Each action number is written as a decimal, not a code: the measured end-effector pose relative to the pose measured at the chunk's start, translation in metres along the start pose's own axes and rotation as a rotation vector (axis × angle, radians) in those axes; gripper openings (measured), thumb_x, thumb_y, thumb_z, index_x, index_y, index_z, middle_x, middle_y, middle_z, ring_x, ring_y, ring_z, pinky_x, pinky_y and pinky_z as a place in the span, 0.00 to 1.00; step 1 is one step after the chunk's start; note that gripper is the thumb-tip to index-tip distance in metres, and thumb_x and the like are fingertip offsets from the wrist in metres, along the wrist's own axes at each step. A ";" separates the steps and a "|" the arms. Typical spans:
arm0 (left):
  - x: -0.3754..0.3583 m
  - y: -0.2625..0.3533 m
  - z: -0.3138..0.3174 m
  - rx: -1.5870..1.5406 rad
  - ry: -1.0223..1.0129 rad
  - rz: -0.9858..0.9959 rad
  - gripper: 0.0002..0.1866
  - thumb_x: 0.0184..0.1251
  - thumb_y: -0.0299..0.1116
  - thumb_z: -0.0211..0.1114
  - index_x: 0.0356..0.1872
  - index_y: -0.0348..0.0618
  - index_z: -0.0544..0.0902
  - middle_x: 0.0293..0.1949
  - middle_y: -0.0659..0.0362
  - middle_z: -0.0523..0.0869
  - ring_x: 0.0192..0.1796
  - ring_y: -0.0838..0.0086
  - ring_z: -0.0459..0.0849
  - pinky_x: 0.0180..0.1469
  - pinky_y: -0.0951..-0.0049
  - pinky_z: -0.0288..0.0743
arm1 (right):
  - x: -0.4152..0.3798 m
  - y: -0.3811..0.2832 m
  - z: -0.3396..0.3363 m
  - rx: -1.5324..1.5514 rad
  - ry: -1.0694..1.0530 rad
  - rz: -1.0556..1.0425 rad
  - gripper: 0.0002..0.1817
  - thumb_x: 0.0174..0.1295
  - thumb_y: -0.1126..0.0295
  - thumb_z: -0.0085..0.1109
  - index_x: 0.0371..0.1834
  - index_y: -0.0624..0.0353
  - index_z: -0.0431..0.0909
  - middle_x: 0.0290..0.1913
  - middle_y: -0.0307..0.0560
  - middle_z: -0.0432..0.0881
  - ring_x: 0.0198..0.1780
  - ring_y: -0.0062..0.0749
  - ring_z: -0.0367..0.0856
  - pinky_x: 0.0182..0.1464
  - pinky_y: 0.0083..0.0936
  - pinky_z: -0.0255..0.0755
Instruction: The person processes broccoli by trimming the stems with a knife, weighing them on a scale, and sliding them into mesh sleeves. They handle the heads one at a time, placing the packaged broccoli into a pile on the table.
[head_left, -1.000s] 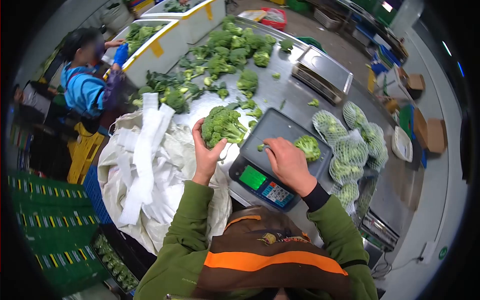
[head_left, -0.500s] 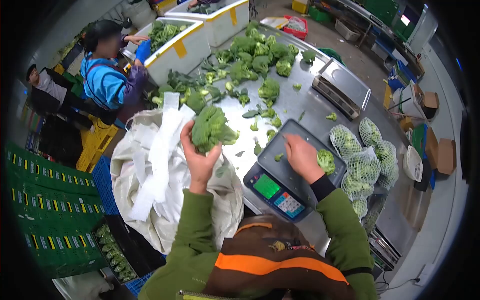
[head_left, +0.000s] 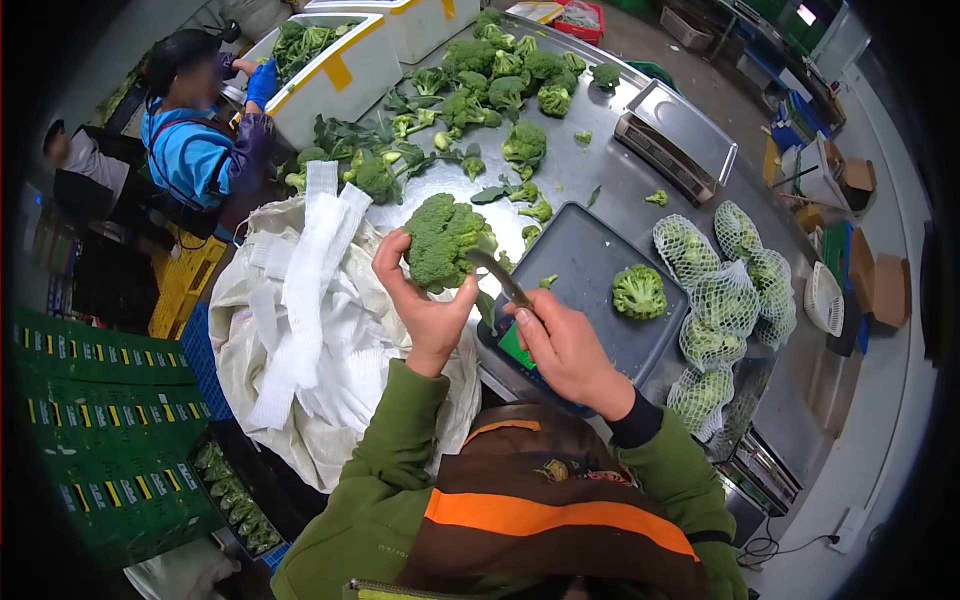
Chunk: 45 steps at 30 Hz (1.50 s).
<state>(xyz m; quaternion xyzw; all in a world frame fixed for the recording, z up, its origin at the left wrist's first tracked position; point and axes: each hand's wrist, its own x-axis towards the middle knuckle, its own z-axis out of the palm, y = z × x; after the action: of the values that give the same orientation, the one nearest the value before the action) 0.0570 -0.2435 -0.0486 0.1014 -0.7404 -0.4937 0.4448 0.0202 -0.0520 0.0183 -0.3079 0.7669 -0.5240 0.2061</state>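
My left hand grips a large broccoli head above the near edge of the metal table. In my right hand is a small knife with a curved blade, its tip at the stem side of that broccoli. Below my right hand lies a digital scale with a dark tray; its green display is partly covered by the hand. On the tray sit a cut broccoli floret head and a small broccoli scrap.
Several net-wrapped broccoli lie right of the scale. Loose broccoli and leaves cover the table's far side, near a second scale. A white sack with foam net sleeves stands left. A co-worker handles greens in a white bin.
My right hand has lifted off the scale tray and now holds the knife against the broccoli. My left hand, still gripping the broccoli, has shifted slightly right and turned it.
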 end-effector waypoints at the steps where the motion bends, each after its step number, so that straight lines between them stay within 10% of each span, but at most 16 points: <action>1: -0.002 0.001 0.002 0.034 0.027 0.044 0.45 0.46 0.18 0.72 0.68 0.42 0.59 0.63 0.53 0.65 0.66 0.65 0.68 0.68 0.66 0.66 | -0.001 0.002 0.003 -0.068 0.022 -0.021 0.10 0.73 0.65 0.47 0.48 0.58 0.74 0.27 0.55 0.80 0.31 0.56 0.80 0.33 0.46 0.70; 16: -0.017 0.008 0.018 0.182 0.053 0.062 0.44 0.41 0.23 0.75 0.64 0.43 0.62 0.61 0.53 0.63 0.67 0.64 0.64 0.72 0.64 0.58 | -0.002 0.011 0.021 -0.439 0.135 -0.036 0.08 0.72 0.67 0.49 0.43 0.60 0.68 0.28 0.58 0.80 0.27 0.59 0.79 0.29 0.51 0.71; 19: -0.018 0.008 0.021 0.212 0.042 0.063 0.43 0.41 0.25 0.77 0.62 0.43 0.63 0.60 0.53 0.64 0.66 0.63 0.65 0.71 0.64 0.58 | 0.001 0.020 0.013 0.134 -0.011 0.075 0.09 0.74 0.66 0.46 0.45 0.61 0.67 0.25 0.53 0.77 0.22 0.50 0.76 0.25 0.44 0.70; 21: -0.022 0.004 0.023 0.125 0.064 0.038 0.43 0.40 0.27 0.78 0.61 0.43 0.65 0.60 0.53 0.65 0.66 0.62 0.65 0.71 0.63 0.59 | 0.000 0.011 0.006 0.943 -0.254 0.440 0.12 0.78 0.62 0.43 0.48 0.61 0.69 0.22 0.32 0.66 0.20 0.14 0.63 0.22 0.20 0.60; 22: -0.023 0.004 0.024 0.124 0.062 0.038 0.43 0.40 0.27 0.78 0.61 0.43 0.65 0.60 0.53 0.65 0.66 0.62 0.65 0.71 0.63 0.59 | 0.000 0.011 0.008 0.945 -0.252 0.441 0.12 0.78 0.62 0.43 0.48 0.61 0.69 0.22 0.32 0.66 0.20 0.14 0.63 0.22 0.20 0.60; 25: -0.028 0.002 0.025 0.145 0.003 0.101 0.44 0.37 0.31 0.81 0.60 0.42 0.65 0.58 0.50 0.66 0.64 0.56 0.65 0.68 0.58 0.60 | 0.001 0.017 0.018 0.893 -0.158 0.426 0.12 0.78 0.63 0.43 0.47 0.61 0.71 0.22 0.33 0.68 0.21 0.16 0.65 0.23 0.20 0.61; 27: -0.028 -0.006 0.029 0.087 0.042 0.054 0.44 0.37 0.30 0.81 0.60 0.42 0.65 0.57 0.50 0.66 0.64 0.56 0.65 0.68 0.59 0.60 | 0.000 0.027 0.024 0.177 0.121 0.102 0.12 0.76 0.64 0.43 0.46 0.62 0.69 0.24 0.50 0.75 0.22 0.46 0.74 0.28 0.41 0.67; 33: -0.027 -0.010 0.028 0.055 0.086 -0.003 0.42 0.38 0.28 0.78 0.59 0.42 0.65 0.56 0.51 0.66 0.64 0.57 0.64 0.69 0.60 0.58 | -0.004 0.029 0.027 -0.126 0.186 -0.005 0.08 0.73 0.66 0.46 0.44 0.60 0.67 0.28 0.62 0.80 0.30 0.64 0.79 0.31 0.52 0.68; 45: -0.030 0.002 0.031 0.249 0.049 -0.035 0.39 0.43 0.27 0.77 0.58 0.39 0.64 0.55 0.53 0.64 0.61 0.62 0.65 0.67 0.63 0.59 | 0.002 0.026 0.027 -0.628 0.274 -0.085 0.04 0.67 0.72 0.48 0.39 0.60 0.65 0.27 0.57 0.80 0.27 0.59 0.81 0.29 0.50 0.73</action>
<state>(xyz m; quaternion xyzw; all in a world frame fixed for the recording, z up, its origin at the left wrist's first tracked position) 0.0514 -0.2052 -0.0676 0.1808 -0.7829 -0.4031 0.4381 0.0292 -0.0644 -0.0159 -0.3146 0.8978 -0.3071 -0.0255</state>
